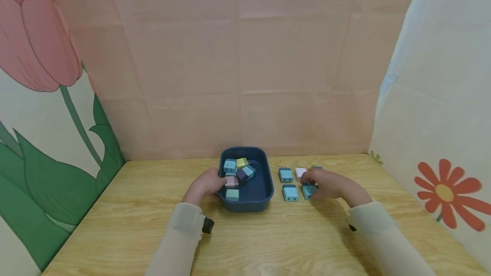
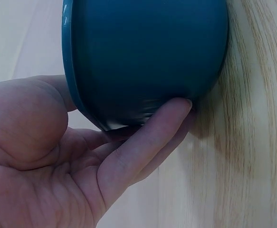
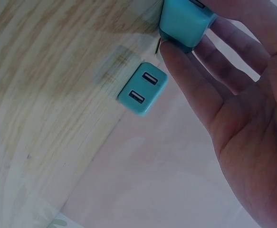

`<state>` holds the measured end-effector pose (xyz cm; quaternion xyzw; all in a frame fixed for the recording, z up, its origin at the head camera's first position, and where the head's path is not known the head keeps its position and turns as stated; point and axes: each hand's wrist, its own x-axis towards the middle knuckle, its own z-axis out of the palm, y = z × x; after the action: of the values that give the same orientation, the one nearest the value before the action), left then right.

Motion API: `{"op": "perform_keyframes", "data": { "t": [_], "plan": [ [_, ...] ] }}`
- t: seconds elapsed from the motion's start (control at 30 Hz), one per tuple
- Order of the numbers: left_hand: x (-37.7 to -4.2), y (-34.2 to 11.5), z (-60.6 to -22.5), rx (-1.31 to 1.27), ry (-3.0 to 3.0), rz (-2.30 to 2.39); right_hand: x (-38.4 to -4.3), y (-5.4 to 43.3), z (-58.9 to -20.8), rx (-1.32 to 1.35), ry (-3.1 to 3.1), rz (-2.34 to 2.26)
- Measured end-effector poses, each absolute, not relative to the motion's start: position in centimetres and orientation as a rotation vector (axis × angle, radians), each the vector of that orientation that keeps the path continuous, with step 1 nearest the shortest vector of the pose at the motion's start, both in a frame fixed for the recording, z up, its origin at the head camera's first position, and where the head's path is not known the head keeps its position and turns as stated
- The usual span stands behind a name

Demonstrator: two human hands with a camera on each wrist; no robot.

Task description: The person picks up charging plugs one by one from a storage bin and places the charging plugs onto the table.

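Right grip: your right hand (image 1: 330,183) is clamped on a blue charger (image 1: 308,191), pinching it between thumb and fingers, to the right of the bin; whether the charger is lifted or touching the tabletop, you cannot tell from here.
Left grip: your left hand (image 1: 207,183) is closed over the near-left wall of the blue bin (image 1: 245,206), thumb over the rim and fingers along the outside.
Chargers beside the bin: just right of it you have a blue two-port block (image 1: 290,193), with another blue block (image 1: 285,175) behind it; farther right of the bin come a white block (image 1: 301,173) and a partly hidden blue one (image 1: 316,167).
Chargers inside the bin: a loose heap lies toward its left side, with a blue cube (image 1: 230,165), a yellow one (image 1: 242,162), a dark one (image 1: 242,176), a pinkish one (image 1: 231,182) and a mint one (image 1: 232,194) among them.
Progress: you look to be partway through, with one group in near rows right of the bin and the heap inside it; which way the chargers are going, these views do not settle.
Tabletop: the wood (image 1: 245,242) carries the bin and the rows.
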<state>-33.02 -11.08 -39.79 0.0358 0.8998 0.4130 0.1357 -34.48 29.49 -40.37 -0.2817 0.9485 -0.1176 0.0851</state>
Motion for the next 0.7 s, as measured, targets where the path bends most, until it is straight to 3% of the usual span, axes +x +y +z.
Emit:
{"op": "perform_keyframes", "data": {
  "t": [0.7],
  "plan": [
    [-32.91, -11.1, -39.74, 0.104, 2.602, 1.193, -34.09, 28.96, -39.65, -0.818, 2.834, -0.434]
  ]
}}
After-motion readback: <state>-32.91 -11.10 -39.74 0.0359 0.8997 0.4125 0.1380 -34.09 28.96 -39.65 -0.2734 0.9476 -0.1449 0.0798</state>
